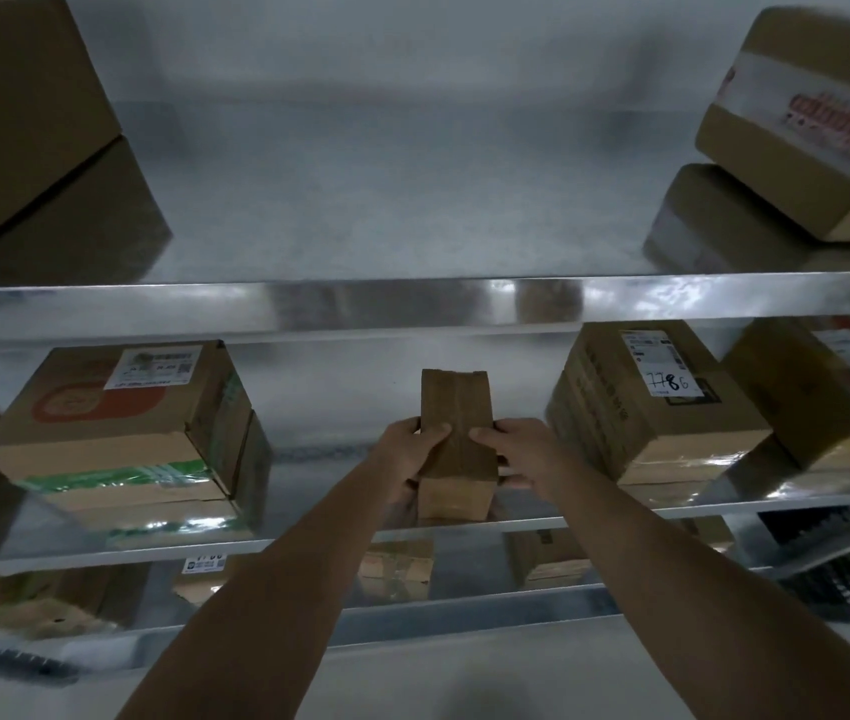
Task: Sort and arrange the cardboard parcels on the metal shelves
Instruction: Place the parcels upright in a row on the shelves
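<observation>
A small narrow cardboard parcel (456, 439) stands on end at the front of the middle metal shelf (308, 537). My left hand (409, 452) grips its left side and my right hand (508, 452) grips its right side, thumbs on top. On the same shelf, a stack of parcels with green tape (126, 439) lies to the left. To the right is a parcel marked 7786 (656, 402). The upper shelf (360, 298) holds large boxes at far left (33, 137) and taped parcels at far right (802, 127).
Another parcel (838, 392) sits at the right end of the middle shelf. The lower shelf holds several small parcels (396, 563) and a black plastic crate (849, 563) at the right. The grey floor lies below my arms.
</observation>
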